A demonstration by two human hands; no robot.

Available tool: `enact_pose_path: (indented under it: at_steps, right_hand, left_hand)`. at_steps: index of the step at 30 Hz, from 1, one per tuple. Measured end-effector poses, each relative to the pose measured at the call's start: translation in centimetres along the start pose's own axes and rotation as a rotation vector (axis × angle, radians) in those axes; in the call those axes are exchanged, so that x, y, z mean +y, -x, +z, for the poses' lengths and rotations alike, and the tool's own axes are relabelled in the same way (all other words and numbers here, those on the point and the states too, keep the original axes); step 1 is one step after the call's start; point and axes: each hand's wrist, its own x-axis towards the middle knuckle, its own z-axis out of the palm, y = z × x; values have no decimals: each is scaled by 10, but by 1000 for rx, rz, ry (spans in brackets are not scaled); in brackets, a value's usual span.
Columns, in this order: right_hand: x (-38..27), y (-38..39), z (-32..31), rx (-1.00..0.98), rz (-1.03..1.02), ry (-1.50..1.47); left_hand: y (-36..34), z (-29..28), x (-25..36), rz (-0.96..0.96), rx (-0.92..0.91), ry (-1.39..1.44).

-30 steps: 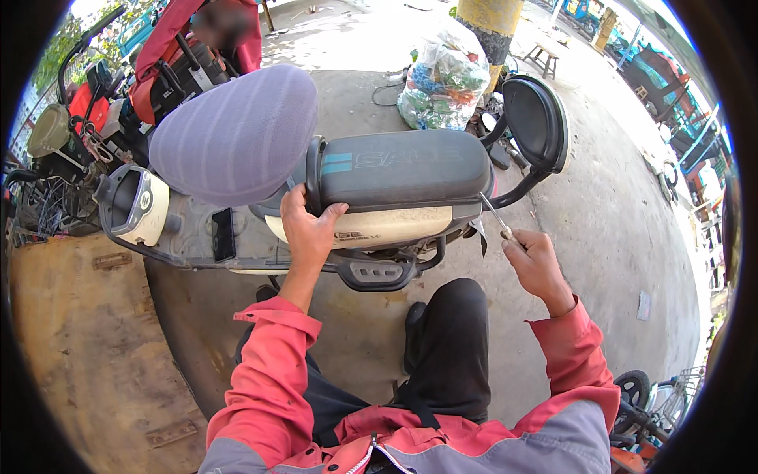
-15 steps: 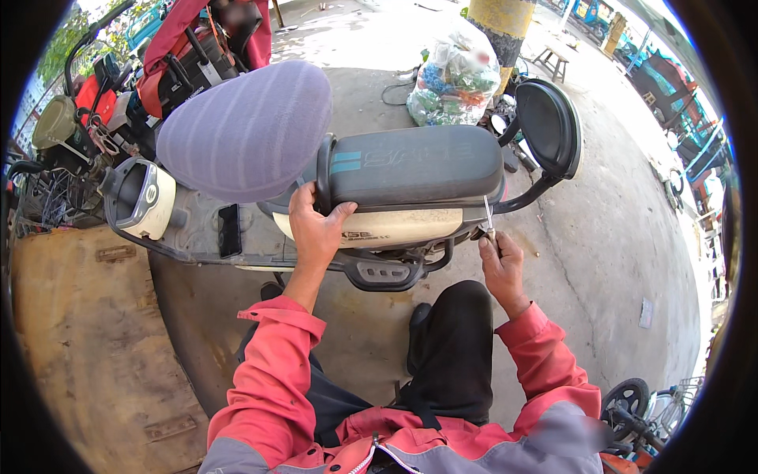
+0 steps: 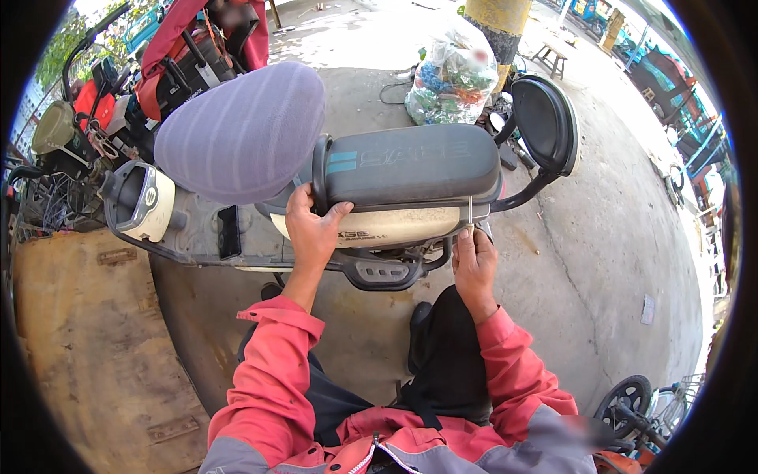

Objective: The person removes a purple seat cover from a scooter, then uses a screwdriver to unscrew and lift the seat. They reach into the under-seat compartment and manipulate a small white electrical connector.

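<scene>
Items: my left hand [image 3: 313, 235], thumb and fingers spread, rests at the front end of the seat [image 3: 414, 164], presumably bracing it; my right hand [image 3: 476, 272] pinches a screwdriver [image 3: 470, 212] (grip mostly hidden), shaft at the seat's lower rear edge, likely for control.

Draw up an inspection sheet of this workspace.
Surface: cracked grey concrete floor; brown wooden board, left.
Job's things: cream-and-black scooter, long black padded seat; slim metal-shafted tool at the seat's lower edge.
Clutter: filled clear plastic bag; black phone-like slab on the scooter.
Hands: bare left hand touching the seat's left end; bare right hand gripping the tool.
Cables: thin dark loop, possibly cord, beside the bag.
Surroundings: yellow-and-black pillar; wooden stool.
</scene>
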Motion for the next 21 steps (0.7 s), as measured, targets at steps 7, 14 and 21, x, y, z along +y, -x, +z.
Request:
enact_pose_path:
  at_steps: [7,14,21]
  right_hand:
    - [-7,0,-4,-4,20,-22]
    - [-36,1,2,-33,105,-140]
    - [-37,1,-9,-67,206,-247]
  left_hand:
    - [-1,-1,5,-35,-24,45]
    - [-1,0,2,-41,-8,71]
    - [0,-1,3,-46,-10,90]
